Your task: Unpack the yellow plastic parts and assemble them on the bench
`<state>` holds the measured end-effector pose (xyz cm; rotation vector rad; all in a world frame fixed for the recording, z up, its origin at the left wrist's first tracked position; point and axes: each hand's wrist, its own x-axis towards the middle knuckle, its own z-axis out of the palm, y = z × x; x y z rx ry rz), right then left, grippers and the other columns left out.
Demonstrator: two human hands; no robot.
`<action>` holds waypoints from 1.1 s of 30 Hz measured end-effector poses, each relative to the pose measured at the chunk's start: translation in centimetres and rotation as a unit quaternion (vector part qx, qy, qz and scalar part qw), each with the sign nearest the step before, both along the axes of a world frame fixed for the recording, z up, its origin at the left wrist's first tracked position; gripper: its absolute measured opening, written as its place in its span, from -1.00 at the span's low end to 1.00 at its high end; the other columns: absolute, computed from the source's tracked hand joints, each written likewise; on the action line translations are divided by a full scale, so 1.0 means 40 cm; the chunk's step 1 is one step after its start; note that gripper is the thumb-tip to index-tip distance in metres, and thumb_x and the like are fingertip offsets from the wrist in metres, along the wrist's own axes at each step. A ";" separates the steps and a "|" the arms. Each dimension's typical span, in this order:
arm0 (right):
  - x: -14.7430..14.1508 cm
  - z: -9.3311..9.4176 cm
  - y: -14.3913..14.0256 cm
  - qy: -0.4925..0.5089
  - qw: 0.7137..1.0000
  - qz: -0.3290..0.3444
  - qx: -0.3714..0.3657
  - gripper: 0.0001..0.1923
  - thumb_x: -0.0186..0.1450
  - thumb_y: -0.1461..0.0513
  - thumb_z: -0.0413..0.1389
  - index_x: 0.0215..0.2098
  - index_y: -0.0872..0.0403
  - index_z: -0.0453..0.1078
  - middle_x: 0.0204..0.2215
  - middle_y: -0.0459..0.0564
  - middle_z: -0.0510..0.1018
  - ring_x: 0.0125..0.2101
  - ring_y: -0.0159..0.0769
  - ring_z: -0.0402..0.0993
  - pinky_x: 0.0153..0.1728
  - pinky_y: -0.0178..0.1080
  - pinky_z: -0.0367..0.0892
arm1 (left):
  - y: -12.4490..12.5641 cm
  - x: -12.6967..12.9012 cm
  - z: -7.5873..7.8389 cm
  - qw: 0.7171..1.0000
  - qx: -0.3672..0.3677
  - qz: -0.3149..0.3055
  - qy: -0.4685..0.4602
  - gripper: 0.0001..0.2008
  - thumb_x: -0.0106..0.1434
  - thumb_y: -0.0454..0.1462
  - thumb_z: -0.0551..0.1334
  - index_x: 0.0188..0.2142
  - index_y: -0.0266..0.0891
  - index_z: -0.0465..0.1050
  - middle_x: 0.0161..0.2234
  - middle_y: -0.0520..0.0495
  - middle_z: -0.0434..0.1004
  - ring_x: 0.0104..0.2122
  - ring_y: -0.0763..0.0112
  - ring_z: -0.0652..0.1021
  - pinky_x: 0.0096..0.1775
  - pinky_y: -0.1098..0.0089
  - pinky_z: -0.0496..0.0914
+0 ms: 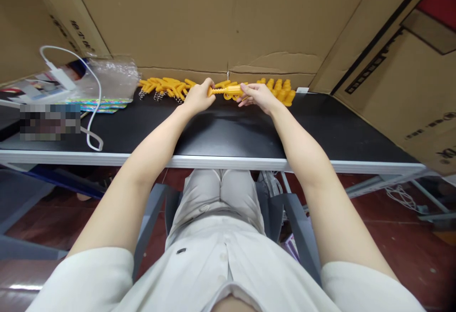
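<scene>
Cardboard walls close in the far side and right end of a black table (228, 136), which has a pale metal front edge. Nearest the camera lie a white shirt (221, 269) and light trousers (217, 198), seated on a grey chair (299, 226) over a dark red floor; the bottom edge cuts off the body.

Both bare forearms stretch straight out across the front edge toward the far edge, converging near its middle. The left hand (198, 97) is clenched round one end of a yellow piece (228, 90), knuckles up. The right hand (257, 96) grasps the other end with its fingertips, wrist bent slightly inward. The piece lies level between them, just above the table near the far edge; its exact shape is too small to make out, and the hands hide its ends.

Behind the left hand, along the far edge, lies a heap of yellow pieces (166, 87) with small metal rings. A second yellow heap (281, 89) sits behind the right hand.

Toward the far left corner stand a clear plastic bag (112, 77), some bright printed packets (101, 105) beneath it, and a white charger (62, 78) whose cable (94, 122) loops down toward the front edge. A blurred patch covers something at the left end.

Printing on the cardboard (409, 79) at the right end and far left corner is skewed and cut off; none of it reads clearly.
</scene>
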<state>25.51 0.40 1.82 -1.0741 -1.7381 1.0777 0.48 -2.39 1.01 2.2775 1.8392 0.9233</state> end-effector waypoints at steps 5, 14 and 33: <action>-0.005 -0.008 0.012 0.001 1.000 -0.006 0.002 -0.30 0.28 -0.41 0.34 -0.32 0.02 0.48 -0.44 0.02 0.70 -0.45 -0.25 0.70 -0.40 -0.26 0.58 | -0.002 0.000 0.002 1.000 0.004 -0.004 -0.007 -0.48 0.31 -0.30 0.28 0.26 -0.19 0.52 -0.12 -0.26 0.68 0.08 -0.20 0.61 0.21 -0.02 0.44; -0.023 0.006 -0.018 -0.004 0.999 -0.049 -0.010 -0.23 0.25 -0.49 0.27 -0.35 0.03 0.47 -0.51 0.00 0.65 -0.46 -0.25 0.70 -0.39 -0.29 0.55 | 0.016 -0.002 -0.013 0.999 0.027 -0.022 -0.032 -0.54 0.34 -0.20 0.31 0.21 -0.19 0.52 -0.16 -0.19 0.67 -0.02 -0.08 0.65 0.16 0.06 0.46; -0.050 0.016 -0.040 0.033 0.993 -0.095 -0.053 -0.25 0.29 -0.44 0.31 -0.31 0.07 0.52 -0.60 -0.03 0.58 -0.53 -0.27 0.64 -0.45 -0.33 0.49 | 0.043 -0.020 -0.033 0.999 0.048 -0.021 0.009 -0.59 0.37 -0.22 0.31 0.19 -0.17 0.53 -0.18 -0.13 0.65 -0.07 0.00 0.65 0.14 0.09 0.48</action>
